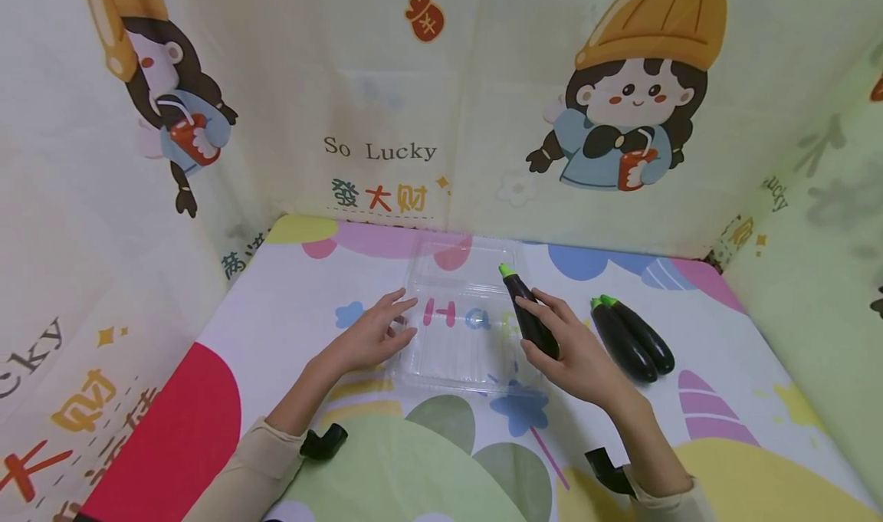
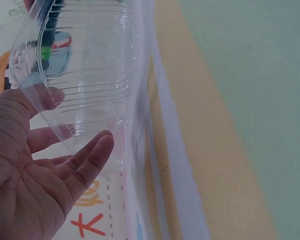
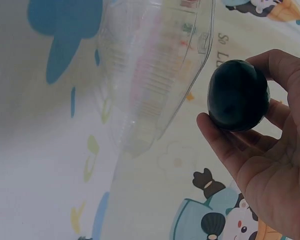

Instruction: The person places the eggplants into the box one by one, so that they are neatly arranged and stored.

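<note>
An eggplant (image 1: 530, 315), dark purple with a green stem end, is in my right hand (image 1: 576, 353), which holds it between thumb and fingers over the right side of a clear plastic clamshell box (image 1: 441, 365). Its rounded bottom faces the camera in the right wrist view. The box lies with its lid (image 1: 476, 255) folded back toward the rear wall. My left hand (image 1: 369, 334) is at the box's left edge with fingers loosely spread; in the left wrist view some fingertips show through the transparent wall (image 2: 90, 95).
Two more eggplants (image 1: 624, 342) lie side by side on the table to the right of my right hand. The tabletop (image 1: 276, 307) has a colourful printed cover. Printed cloth walls (image 1: 469, 108) enclose the table at the back and both sides.
</note>
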`<state>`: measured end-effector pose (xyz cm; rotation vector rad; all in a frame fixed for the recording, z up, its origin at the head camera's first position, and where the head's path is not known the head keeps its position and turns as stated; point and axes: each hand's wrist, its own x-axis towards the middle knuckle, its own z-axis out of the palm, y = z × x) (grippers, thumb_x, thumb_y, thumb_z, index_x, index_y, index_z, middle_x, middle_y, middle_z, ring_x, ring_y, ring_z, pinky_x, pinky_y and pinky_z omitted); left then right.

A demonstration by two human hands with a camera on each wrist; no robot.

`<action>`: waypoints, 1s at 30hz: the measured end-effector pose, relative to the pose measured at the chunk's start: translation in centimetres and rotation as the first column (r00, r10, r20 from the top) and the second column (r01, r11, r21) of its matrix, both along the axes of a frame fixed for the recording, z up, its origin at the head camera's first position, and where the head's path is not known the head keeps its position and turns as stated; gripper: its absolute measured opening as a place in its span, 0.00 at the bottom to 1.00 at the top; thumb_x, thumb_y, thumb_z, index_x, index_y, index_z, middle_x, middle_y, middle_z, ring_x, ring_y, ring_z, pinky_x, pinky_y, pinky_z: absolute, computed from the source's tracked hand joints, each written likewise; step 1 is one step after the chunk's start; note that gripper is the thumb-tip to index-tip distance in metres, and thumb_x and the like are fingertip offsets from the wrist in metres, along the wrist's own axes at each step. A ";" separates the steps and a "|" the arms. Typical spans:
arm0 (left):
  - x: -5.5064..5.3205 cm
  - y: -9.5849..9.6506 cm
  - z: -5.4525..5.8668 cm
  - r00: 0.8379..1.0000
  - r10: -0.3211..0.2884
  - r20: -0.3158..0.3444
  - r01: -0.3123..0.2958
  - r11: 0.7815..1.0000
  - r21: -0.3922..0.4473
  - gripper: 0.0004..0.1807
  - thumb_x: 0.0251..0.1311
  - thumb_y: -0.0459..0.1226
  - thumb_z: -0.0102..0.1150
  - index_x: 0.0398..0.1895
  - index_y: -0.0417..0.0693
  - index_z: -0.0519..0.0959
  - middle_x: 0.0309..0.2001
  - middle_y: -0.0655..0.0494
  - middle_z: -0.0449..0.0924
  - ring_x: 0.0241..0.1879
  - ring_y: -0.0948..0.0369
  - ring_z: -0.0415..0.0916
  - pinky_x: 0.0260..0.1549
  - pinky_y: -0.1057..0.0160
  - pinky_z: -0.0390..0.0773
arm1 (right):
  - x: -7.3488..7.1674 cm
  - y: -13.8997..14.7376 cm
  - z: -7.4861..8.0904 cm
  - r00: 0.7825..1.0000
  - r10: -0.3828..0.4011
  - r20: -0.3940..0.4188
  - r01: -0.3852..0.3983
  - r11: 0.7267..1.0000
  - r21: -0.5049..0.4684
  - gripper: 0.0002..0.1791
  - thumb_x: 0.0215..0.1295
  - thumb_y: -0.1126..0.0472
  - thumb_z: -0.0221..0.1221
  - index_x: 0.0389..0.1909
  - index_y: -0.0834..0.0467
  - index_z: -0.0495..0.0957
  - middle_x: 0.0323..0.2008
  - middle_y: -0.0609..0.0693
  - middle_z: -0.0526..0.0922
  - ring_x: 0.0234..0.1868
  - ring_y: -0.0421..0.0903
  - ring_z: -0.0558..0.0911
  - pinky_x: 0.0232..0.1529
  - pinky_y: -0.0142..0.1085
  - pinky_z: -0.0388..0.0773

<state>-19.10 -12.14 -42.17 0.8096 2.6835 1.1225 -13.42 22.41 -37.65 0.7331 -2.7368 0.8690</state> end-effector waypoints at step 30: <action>-0.1 0.1 0.0 1.000 0.006 -0.009 -0.007 1.000 -0.017 0.33 0.72 0.40 0.58 0.76 0.37 0.65 0.79 0.35 0.52 0.55 0.50 0.81 0.50 0.52 0.83 | -1.6 -1.6 -1.1 0.984 0.175 0.024 -0.176 0.984 0.025 0.34 0.66 0.66 0.62 0.74 0.49 0.70 0.73 0.55 0.67 0.66 0.56 0.75 0.51 0.50 0.81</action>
